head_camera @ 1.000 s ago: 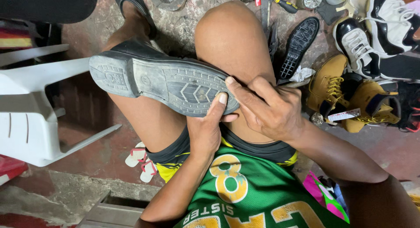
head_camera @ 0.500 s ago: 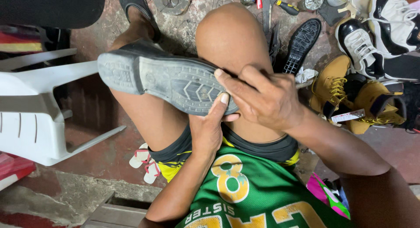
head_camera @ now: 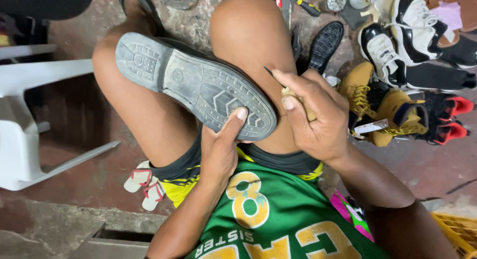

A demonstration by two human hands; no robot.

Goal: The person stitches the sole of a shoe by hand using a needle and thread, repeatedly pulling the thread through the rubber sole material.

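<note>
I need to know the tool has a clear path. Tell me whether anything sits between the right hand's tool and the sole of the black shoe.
Nothing visible does. The right hand holds the wooden-handled tool just beside the toe end of the black shoe, with only open air between. The left hand grips the toe from below, thumb on the sole, off the tool's line.

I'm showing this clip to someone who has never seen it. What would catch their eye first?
Dead centre, a dark shoe lies sole-up across the person's knees, its grey tread facing the camera. The left hand steadies its toe end from below, while the right hand grips a wooden-handled awl just beside it. To the right, tan boots and black-and-white sneakers crowd the floor.
</note>
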